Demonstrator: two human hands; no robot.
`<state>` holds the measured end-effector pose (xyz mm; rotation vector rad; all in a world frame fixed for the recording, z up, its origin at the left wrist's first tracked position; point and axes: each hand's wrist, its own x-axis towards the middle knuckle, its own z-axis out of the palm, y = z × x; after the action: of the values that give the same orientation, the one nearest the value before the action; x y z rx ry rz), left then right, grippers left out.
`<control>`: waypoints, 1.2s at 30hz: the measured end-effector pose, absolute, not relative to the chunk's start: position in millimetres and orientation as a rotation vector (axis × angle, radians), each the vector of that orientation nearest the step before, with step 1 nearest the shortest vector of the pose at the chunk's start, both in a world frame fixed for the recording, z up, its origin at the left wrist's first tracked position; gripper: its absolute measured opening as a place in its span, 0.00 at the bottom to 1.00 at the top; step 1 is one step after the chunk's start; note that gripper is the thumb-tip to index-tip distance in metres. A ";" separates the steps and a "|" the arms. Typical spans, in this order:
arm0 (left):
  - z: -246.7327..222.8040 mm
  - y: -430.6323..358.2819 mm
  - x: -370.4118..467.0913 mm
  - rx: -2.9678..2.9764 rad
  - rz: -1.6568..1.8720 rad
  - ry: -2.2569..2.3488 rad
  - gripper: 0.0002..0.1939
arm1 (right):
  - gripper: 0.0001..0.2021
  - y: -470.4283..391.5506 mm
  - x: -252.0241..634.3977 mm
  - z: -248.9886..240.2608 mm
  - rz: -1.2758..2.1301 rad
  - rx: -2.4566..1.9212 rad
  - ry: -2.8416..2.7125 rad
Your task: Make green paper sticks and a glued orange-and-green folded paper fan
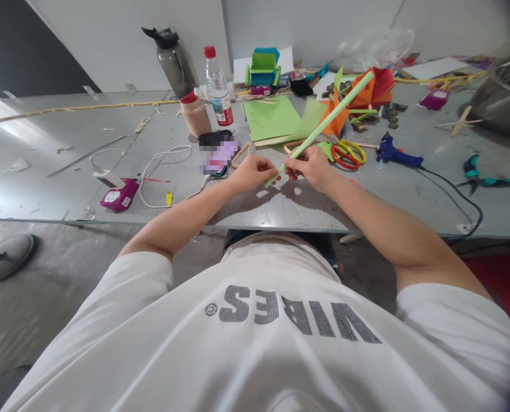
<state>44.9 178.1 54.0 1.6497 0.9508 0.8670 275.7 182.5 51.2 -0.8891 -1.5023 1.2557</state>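
A long light-green strip (332, 114) slants up to the right between my two hands. My left hand (259, 171) pinches it near its lower end. Just to the right, my right hand (308, 167) is closed round the strip a little higher up, with its fingers bent. The strip's far end rises in front of orange folded paper (335, 117). Behind my hands a green sheet (272, 118) lies on the grey table (255, 214). Red-handled scissors (344, 158) and yellow-handled scissors (358, 151) rest right of my right hand.
A phone (222, 157), a water bottle (219, 94) and a dark jug (177, 68) stand or lie at the left back. On the right are a blue glue gun (398, 153) with its cable and teal pliers (489, 174). A white cable (141, 186) loops at the left.
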 end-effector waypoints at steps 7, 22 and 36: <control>64.3 170.8 45.8 1.656 0.836 1.019 0.12 | 0.20 192.5 286.7 60.8 1.138 -0.886 -1.378; 58.9 176.7 41.3 1.590 0.793 1.008 0.10 | 0.25 205.2 298.5 63.3 1.096 -0.956 -1.224; 55.8 176.9 41.6 1.644 0.670 0.945 0.11 | 0.26 225.5 313.0 54.9 1.050 -0.985 -1.185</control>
<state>41.6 176.9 55.8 1.6441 0.9453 0.6696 313.0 225.5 54.9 -0.9849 -1.1854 1.0503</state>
